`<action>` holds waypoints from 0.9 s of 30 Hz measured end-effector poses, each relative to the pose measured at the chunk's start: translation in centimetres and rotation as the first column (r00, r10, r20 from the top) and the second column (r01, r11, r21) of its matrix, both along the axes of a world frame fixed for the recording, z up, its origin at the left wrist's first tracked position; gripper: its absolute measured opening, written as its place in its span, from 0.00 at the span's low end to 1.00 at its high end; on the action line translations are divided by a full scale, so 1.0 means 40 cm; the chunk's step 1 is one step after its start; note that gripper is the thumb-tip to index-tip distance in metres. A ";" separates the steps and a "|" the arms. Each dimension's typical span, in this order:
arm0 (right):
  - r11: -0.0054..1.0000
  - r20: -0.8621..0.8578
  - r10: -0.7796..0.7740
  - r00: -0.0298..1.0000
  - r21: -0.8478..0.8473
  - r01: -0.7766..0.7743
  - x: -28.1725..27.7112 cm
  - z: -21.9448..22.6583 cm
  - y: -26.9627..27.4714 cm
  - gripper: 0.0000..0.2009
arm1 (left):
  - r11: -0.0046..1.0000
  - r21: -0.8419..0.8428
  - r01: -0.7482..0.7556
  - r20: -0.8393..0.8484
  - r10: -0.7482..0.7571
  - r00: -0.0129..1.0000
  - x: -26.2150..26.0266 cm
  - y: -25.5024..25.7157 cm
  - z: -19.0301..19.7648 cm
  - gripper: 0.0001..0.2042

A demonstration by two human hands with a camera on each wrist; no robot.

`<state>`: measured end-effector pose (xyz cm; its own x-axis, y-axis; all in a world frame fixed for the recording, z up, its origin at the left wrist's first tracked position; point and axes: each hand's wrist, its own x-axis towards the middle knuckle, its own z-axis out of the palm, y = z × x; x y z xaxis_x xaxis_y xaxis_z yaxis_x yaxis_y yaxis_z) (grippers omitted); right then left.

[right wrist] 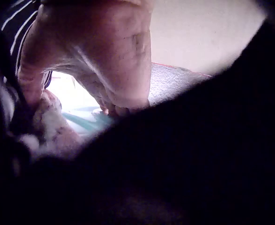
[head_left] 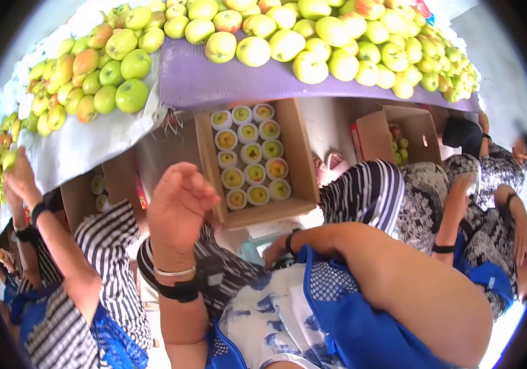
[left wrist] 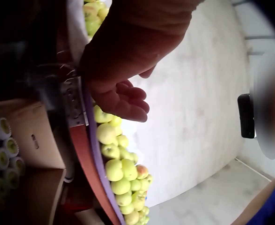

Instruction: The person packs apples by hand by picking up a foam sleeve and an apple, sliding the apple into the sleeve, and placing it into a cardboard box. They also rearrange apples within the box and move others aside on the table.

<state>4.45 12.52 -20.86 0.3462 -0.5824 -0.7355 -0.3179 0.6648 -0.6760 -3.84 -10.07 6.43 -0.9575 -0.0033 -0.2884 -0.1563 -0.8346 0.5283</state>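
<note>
We see a pale, mottled wall (left wrist: 198,93) beyond a purple-covered table (head_left: 205,77). To us, the wall looks brightest near the table.

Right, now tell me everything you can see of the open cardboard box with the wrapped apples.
The box is plain brown, rectangular and open-topped, its walls standing around the contents. Inside sit fifteen visible yellow-green apples, some blushed red, in five rows of three, each ringed by a white, foam-like collar. It lies below the edge of the purple table cover. The raised left hand overlaps its near left corner in the head view; I can't confirm any contact. What supports it is unclear.
</note>
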 end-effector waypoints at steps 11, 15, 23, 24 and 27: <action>0.990 0.229 -0.143 0.963 0.014 0.143 0.007 -0.032 -0.030 0.19 | 0.826 -0.106 0.554 0.347 -0.492 0.799 -0.277 0.048 -0.140 0.12; 0.983 0.220 -0.177 0.959 -0.013 0.184 0.008 -0.037 -0.031 0.19 | 0.734 -0.181 0.655 0.328 -0.583 0.744 -0.312 0.074 -0.149 0.12; 0.976 0.108 -0.158 0.982 -0.132 0.171 0.010 -0.063 -0.055 0.19 | 0.666 -0.339 0.664 0.295 -0.595 0.748 -0.232 0.091 -0.189 0.14; 0.976 0.086 -0.138 0.987 -0.155 0.150 -0.004 -0.057 -0.064 0.19 | 0.690 -0.373 0.620 0.266 -0.560 0.784 -0.221 0.084 -0.201 0.14; 0.991 0.007 -0.093 0.996 -0.093 0.093 -0.077 0.136 -0.122 0.17 | 0.696 -0.513 0.503 0.308 -0.398 0.864 -0.178 0.067 -0.242 0.14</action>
<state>1.38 7.63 -15.43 0.2896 -0.6778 -0.6758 -0.2557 0.6256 -0.7370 -10.95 -7.40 -3.26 -0.8263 0.2066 -0.5240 -0.5601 -0.2028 0.8032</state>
